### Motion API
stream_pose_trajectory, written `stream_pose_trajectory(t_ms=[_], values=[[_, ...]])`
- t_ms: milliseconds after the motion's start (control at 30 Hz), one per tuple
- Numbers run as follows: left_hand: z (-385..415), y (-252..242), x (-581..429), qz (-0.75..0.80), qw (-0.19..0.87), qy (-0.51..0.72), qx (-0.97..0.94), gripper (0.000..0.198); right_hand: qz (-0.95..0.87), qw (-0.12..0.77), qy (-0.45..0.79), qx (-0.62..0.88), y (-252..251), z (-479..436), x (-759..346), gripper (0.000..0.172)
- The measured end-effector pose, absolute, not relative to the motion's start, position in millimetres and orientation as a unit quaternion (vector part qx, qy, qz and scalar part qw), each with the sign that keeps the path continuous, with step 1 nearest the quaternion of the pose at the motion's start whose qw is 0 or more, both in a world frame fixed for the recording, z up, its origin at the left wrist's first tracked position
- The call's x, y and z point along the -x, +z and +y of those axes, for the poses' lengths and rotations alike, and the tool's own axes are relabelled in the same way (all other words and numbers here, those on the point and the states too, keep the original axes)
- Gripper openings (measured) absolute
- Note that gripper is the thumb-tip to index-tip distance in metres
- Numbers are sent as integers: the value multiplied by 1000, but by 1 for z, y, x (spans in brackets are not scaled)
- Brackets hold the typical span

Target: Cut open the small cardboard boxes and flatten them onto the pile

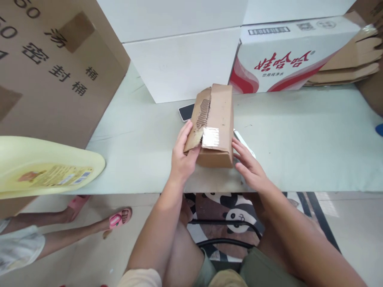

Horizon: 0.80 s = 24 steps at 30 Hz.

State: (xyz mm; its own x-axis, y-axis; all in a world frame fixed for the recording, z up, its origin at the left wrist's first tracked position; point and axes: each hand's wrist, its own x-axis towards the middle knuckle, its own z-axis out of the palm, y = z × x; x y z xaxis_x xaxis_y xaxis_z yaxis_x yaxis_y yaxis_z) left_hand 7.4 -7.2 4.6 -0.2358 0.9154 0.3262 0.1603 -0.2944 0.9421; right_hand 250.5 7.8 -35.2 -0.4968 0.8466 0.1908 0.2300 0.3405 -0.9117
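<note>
The box sits at the middle of the frame, on the pale green table. Its long axis runs up and down the picture, the upper end leaning a little to the right. One short end faces the bottom of the frame, towards the person, and the top seam follows the length. The left flap stands slightly proud of the right one at the near end, its surface torn to bare ridges. A scuffed white label lies on the right flap, close to the near end.

The left hand holds the near left corner, fingers along the side and thumb by the flap's edge; the thumb's tip is hard to make out. The right hand is loosely spread at the right side, fingertips at the wall; whether they press on it I cannot tell.

The box's underside, far end and most of its left wall are hidden. The phone shows only in part, covered by the box. To the right, a slim white tool is partly behind the right hand, so its kind is unclear.

The yellow bottle is cut off at the left edge, its label print too small to read. A blue thing at the right edge is mostly out of frame. At lower left, another person's legs are cut off too.
</note>
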Motion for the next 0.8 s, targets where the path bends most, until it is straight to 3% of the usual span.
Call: stream_pose_trajectory(t_ms=[133, 300, 467, 667, 800], values=[[-7, -1, -5, 509, 335, 638, -470, 54, -743, 344, 439, 369, -37, 7, -249, 57], [-9, 21, -4, 547, 299, 587, -516, 42, -752, 345, 420, 374, -39, 8, -250, 49], [-11, 41, -8, 602, 236, 519, -559, 51, -777, 323, 407, 356, -39, 9, -253, 48], [-12, 37, -12, 622, 164, 511, -570, 45, -794, 304, 395, 348, -35, 6, -249, 48], [-13, 34, -10, 610, 177, 528, -564, 43, -790, 332, 307, 413, -32, 13, -251, 35]])
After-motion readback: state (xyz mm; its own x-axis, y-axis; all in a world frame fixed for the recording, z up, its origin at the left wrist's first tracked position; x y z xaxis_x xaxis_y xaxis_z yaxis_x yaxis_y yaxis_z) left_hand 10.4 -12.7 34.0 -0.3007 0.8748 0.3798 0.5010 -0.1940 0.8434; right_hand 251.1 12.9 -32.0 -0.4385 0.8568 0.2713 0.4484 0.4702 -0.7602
